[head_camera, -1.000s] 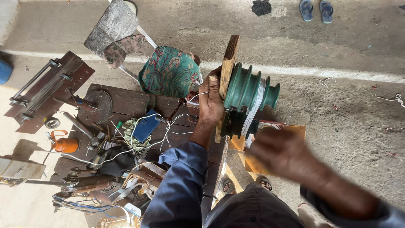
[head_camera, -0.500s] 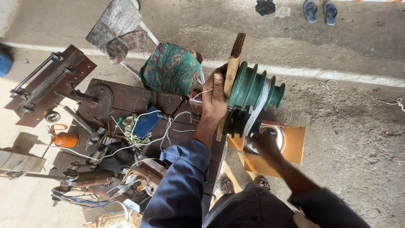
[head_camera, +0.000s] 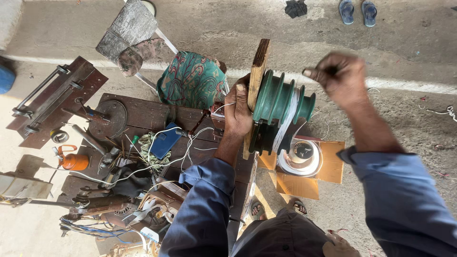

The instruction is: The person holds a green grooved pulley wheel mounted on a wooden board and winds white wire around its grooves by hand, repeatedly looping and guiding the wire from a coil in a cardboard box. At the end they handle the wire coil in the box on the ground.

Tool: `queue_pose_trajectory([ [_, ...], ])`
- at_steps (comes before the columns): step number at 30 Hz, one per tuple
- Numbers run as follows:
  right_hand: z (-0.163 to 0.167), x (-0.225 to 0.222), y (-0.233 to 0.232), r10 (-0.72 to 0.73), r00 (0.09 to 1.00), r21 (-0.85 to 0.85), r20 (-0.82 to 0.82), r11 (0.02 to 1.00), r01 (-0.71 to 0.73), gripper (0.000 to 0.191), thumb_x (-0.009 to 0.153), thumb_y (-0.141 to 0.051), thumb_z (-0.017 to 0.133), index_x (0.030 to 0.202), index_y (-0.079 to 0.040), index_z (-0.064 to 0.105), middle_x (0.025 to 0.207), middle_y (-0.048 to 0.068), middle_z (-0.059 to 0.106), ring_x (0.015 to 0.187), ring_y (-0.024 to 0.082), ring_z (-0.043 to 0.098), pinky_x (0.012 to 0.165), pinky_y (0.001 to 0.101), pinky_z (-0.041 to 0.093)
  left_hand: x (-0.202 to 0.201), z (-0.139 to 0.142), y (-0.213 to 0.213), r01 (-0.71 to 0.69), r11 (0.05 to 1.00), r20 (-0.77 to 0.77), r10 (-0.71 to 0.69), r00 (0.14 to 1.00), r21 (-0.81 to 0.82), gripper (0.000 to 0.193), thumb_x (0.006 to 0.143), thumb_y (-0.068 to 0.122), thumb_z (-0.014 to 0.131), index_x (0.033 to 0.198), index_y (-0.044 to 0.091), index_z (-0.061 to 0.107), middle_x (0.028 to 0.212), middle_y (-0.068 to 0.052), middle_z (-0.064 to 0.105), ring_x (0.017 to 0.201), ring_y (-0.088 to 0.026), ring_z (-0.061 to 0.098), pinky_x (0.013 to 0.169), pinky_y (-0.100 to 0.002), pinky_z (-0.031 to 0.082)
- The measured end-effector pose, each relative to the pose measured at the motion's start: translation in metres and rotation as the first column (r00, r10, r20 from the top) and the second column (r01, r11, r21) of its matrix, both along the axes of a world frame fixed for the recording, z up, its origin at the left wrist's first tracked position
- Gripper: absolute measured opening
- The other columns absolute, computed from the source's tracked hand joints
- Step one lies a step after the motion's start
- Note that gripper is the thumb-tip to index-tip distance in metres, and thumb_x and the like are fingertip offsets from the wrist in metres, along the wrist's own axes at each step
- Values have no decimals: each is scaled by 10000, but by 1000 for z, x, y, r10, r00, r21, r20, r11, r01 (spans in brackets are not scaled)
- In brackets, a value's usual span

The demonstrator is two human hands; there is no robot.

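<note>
An orange oil can (head_camera: 72, 161) stands near the wooden bench's (head_camera: 143, 112) left edge, a blue phone (head_camera: 164, 141) further in. At the right edge, the left hand (head_camera: 238, 112) grips the upright wooden board (head_camera: 254, 90) carrying the green stepped winding former (head_camera: 281, 102). The right hand (head_camera: 340, 76), fingers pinched shut, is raised beside it, above the white wire spool (head_camera: 300, 157).

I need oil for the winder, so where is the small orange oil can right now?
In the head view the orange oil can sits at the left on the cluttered wooden bench, just below the round metal disc and far left of the left hand.
</note>
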State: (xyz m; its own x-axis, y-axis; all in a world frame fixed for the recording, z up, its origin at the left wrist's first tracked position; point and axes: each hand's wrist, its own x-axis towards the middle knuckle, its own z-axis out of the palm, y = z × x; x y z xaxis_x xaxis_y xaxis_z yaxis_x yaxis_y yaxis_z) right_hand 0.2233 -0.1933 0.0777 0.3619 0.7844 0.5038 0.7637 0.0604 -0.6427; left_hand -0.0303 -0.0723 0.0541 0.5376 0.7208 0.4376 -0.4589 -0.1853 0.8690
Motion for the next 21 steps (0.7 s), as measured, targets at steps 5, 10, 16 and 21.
queue_pose_trajectory([
  [5,-152,-72,-26,-291,948,-702,-125,702,123,201,992,-251,579,1078,-114,697,874,128,694,693,239,707,563,411,593,2,-3,1,2,1000,56,-2,998,16,583,1171,434,361,1418,-58,554,1247,-129,675,1180,-172,627,1058,-339,515],
  [10,-138,-180,-103,-72,956,-477,-283,876,-75,217,897,-212,748,755,-49,727,624,81,701,514,218,683,491,387,516,1,-6,2,-19,999,46,17,999,38,576,1178,423,357,1410,-63,560,1253,-130,680,1178,-175,632,1066,-338,516],
  [16,34,-158,-112,272,753,7,599,939,-344,105,873,-182,719,954,-123,751,762,45,676,670,132,642,541,268,571,-1,0,0,-7,1000,24,7,1000,5,585,1169,417,344,1425,-71,541,1268,-142,677,1179,-182,635,1058,-343,519],
  [21,78,-34,-33,87,933,103,348,986,-131,220,1004,-231,794,895,-64,701,763,50,650,575,113,576,467,240,443,-4,6,-1,-34,998,-21,35,999,44,606,1166,438,322,1429,-64,538,1255,-139,683,1168,-178,643,1048,-340,528],
])
